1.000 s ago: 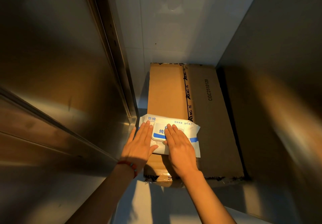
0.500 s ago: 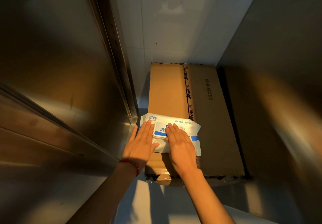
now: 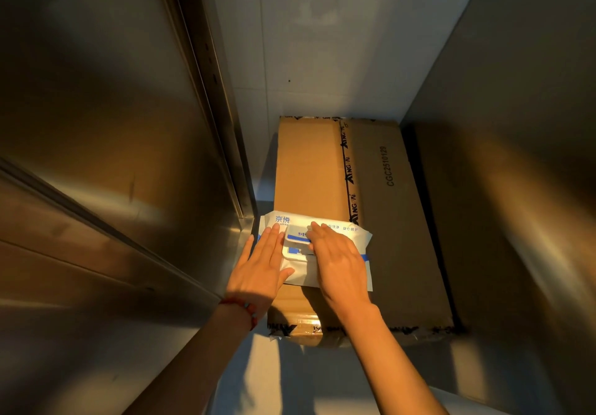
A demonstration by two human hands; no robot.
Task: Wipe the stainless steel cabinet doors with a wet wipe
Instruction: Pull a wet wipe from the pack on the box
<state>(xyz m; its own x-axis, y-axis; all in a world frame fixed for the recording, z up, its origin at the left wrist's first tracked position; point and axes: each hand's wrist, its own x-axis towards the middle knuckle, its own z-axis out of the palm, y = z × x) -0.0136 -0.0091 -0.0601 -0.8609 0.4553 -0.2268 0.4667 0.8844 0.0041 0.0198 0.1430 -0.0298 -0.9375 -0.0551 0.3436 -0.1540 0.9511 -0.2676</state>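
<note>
It is a tight slot to work in; a stainless steel cabinet door (image 3: pixel 106 117) fills the whole left side, its vertical edge strip running down to the floor just beside the near left corner of a cardboard box (image 3: pixel 380 221); a second steel panel (image 3: pixel 522 124) walls in the right side, close against the box's right edge; a pale tiled wall (image 3: pixel 316 43) shuts off the far end, touching the box's far edge. The only open room is the strip of pale floor (image 3: pixel 290 379) nearest me, in front of the box.

The wet wipe pack (image 3: pixel 335 272) lies flat on the near left part of the box top; its long axis runs left to right, across the box's length; its left end overhangs the box edge toward the cabinet door; the printed face is up, with the plastic flip lid (image 3: pixel 295 243) at the middle lifted a little at its near edge.

The left hand (image 3: pixel 261 272) lies flat with fingers straight, pressing the pack's left end; a red cord bracelet (image 3: pixel 240 306) circles that wrist; the right hand (image 3: pixel 338 261) rests on the pack's right half, fingers bent at the lid, though whether they pinch it I cannot tell.
</note>
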